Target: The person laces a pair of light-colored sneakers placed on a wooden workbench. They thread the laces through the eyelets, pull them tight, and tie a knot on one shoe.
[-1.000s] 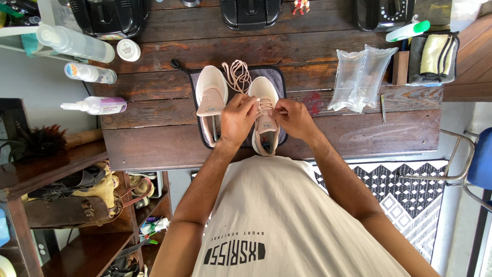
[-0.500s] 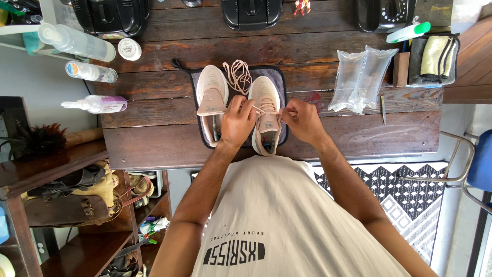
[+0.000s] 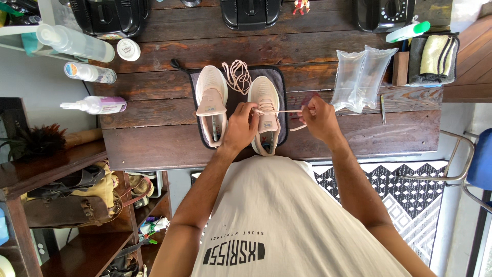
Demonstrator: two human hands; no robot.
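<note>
- The left hand (image 3: 241, 125) rests on the right-hand shoe (image 3: 265, 110) of a pale pink pair, its fingers (image 3: 252, 110) curled shut against the shoe's eyelet area, where they pinch the near end of the lace (image 3: 282, 111)
- The right hand (image 3: 319, 119) is out to the side of that shoe, above the bare wood, its fingers closed on the far end of the same lace, which runs taut and nearly level between the two hands
- A loose tail of the lace hangs below the right hand
- Both shoes lie side by side on a dark mat (image 3: 284, 82) in the middle of the wooden surface (image 3: 359, 138), toes pointing away from the person
- The other shoe (image 3: 211, 105) lies just left of the held one, untouched, with no lace showing on it
- A second lace (image 3: 237, 76), coiled in a loose bundle, lies on the mat between the two toes
- Right of the mat stands a clear air-cushion bag (image 3: 360, 77), and beyond it a folded cloth (image 3: 434, 57)
- At the left edge of the surface lie three bottles: a spray bottle (image 3: 97, 104), a small bottle (image 3: 89, 72) and a large clear one (image 3: 77, 43), with a round tin (image 3: 128, 50) near them
</note>
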